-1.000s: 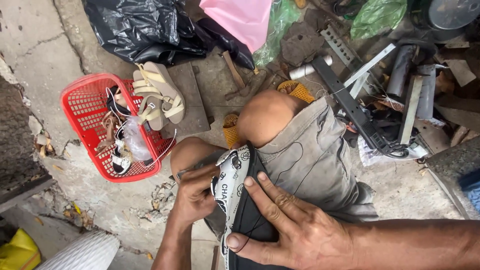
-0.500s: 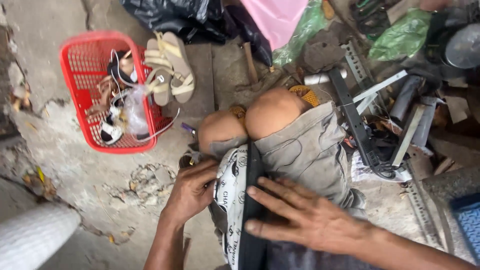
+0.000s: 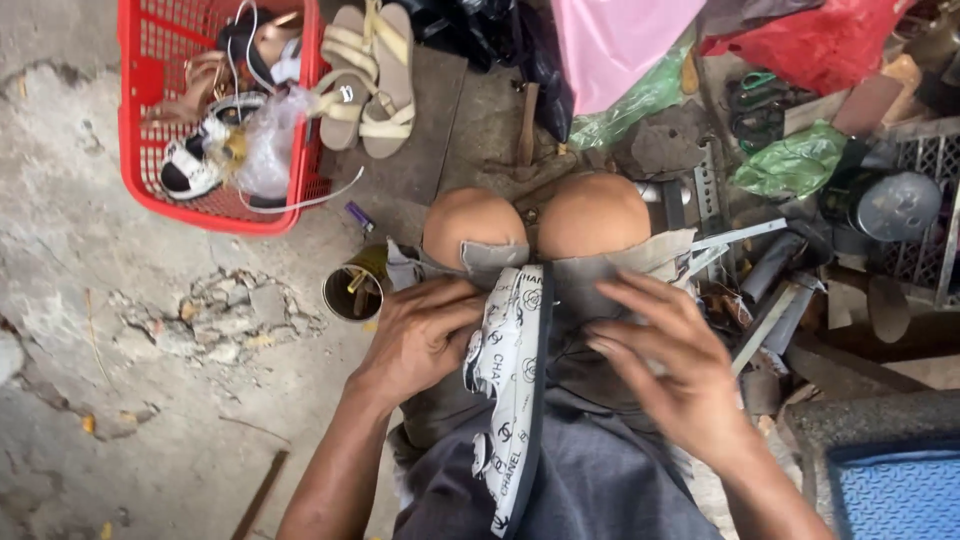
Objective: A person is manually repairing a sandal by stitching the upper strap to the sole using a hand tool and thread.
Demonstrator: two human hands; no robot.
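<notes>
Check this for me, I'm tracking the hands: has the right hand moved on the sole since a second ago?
Yes. The right hand lay flat on the sole; now it is off it, on the side away from the red basket.

Slipper [image 3: 512, 385] white, black logo print; basket [image 3: 135, 150] red; sandals [image 3: 368, 75] beige.

I see a matt white printed insole [image 3: 510, 390] that looks like thin fabric or leatherette with a black edge. The red basket [image 3: 135, 130] far left is glossy plastic; the ground [image 3: 100, 330] is rough, cracked concrete; the tin can [image 3: 352, 292] is dull metal.
</notes>
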